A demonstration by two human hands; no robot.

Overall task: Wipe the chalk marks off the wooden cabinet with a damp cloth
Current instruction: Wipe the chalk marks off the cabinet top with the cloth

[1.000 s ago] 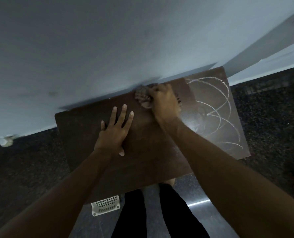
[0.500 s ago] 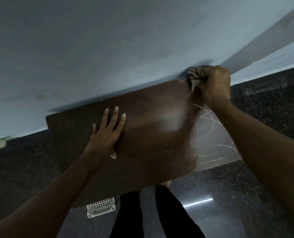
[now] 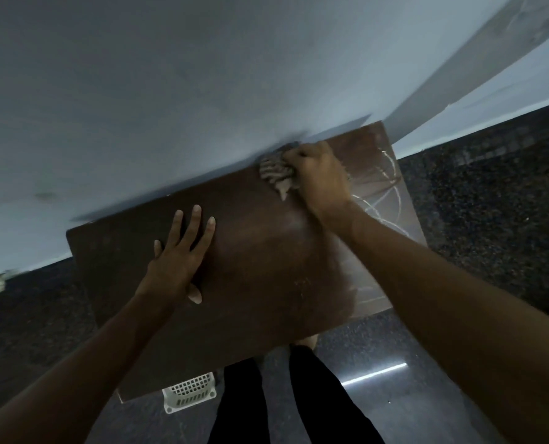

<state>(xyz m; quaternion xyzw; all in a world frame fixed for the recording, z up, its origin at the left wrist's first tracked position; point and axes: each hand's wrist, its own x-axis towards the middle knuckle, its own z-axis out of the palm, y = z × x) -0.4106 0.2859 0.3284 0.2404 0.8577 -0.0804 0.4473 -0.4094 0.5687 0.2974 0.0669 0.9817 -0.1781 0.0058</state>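
Right hand [image 3: 319,176] fingers clench crumpled cloth [image 3: 274,169]; left hand [image 3: 178,256] fingers splayed flat on glossy wooden cabinet [image 3: 266,267].

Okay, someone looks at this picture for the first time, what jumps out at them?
Most likely the right hand gripping a bunched cloth at the back edge of the dark wooden cabinet, close to the wall. Next, the white chalk marks looping over the cabinet top's right end, just past that hand. The left hand lies flat, fingers spread, on the left-middle of the top.
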